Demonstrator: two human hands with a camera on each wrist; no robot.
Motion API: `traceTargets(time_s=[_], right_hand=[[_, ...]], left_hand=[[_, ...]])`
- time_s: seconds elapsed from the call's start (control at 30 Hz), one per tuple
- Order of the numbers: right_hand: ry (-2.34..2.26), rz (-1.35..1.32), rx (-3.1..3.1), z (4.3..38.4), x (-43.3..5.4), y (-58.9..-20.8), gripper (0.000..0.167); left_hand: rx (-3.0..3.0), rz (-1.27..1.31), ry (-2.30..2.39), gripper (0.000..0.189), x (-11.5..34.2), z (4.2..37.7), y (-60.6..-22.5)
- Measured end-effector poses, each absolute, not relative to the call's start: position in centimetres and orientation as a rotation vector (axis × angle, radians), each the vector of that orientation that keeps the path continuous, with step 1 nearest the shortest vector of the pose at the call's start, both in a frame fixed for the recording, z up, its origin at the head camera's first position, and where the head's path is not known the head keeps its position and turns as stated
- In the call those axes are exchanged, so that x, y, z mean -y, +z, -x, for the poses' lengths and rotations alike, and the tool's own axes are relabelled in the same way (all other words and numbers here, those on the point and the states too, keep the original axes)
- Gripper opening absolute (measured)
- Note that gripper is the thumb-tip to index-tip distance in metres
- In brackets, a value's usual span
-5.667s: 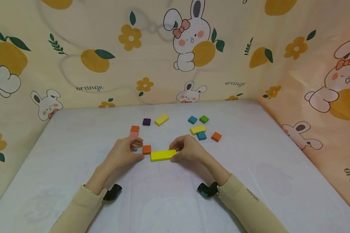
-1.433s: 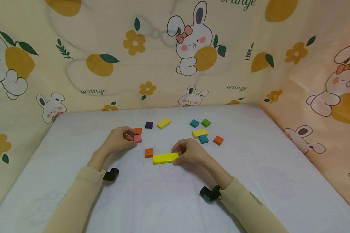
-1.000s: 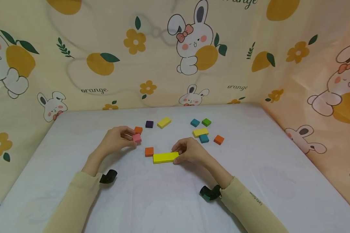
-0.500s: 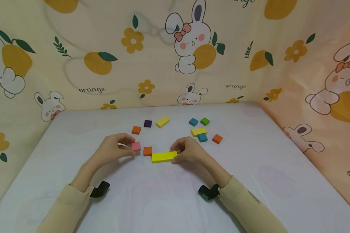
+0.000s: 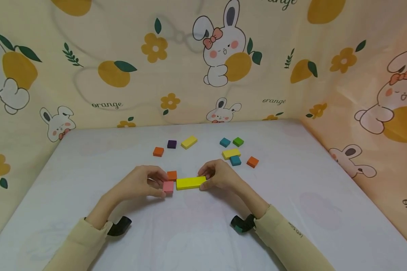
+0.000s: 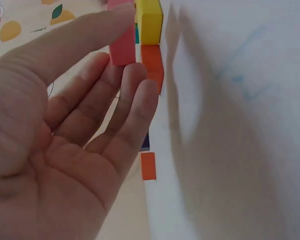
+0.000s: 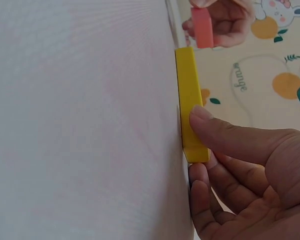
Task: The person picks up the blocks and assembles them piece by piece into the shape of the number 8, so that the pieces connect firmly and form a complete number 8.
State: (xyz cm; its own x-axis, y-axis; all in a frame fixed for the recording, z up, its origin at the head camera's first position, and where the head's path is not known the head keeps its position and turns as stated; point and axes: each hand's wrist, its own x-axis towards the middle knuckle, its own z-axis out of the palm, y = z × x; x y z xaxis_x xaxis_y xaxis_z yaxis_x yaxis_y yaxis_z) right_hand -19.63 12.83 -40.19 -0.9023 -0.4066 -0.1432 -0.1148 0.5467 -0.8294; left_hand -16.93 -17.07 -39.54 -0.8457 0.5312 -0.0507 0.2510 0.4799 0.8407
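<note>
My left hand [image 5: 139, 183] pinches a pink block [image 5: 168, 187] between thumb and fingers; in the right wrist view the pink block [image 7: 202, 27] hangs above the table surface. Just behind it an orange block [image 5: 172, 175] lies on the table, touching or nearly touching the left end of a long yellow block [image 5: 190, 183]. The thumb and fingers of my right hand [image 5: 220, 175] grip the right end of that yellow block, which lies flat. From the left wrist, the pink block [image 6: 122, 40] appears beside the orange block [image 6: 151, 67].
Farther back lie another orange block [image 5: 158, 151], a dark purple block [image 5: 172, 144] and a yellow block [image 5: 189, 142]. To the right are a blue block [image 5: 225, 142], a green block [image 5: 238, 142], a yellow block [image 5: 230, 153] touching a blue one [image 5: 235, 160], and an orange block [image 5: 252, 162].
My left hand has left the orange block in front, picked up the pink block at the back left and carried it toward me and right. My right hand has stayed on the long yellow block.
</note>
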Motion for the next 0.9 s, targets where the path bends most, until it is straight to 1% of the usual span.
traceTargets(time_s=[0.23,0.9], right_hand=[[-1.278,0.436,-2.472,19.6,-12.9,-40.0,0.031],[-1.267,0.439,-2.474,19.7,-12.9,-40.3,0.031]], left_hand=[[-2.413,-0.645,1.238,0.038,16.5,16.8,-40.1],[-2.459,-0.655,1.155,0.040,16.0,16.6,-40.4]])
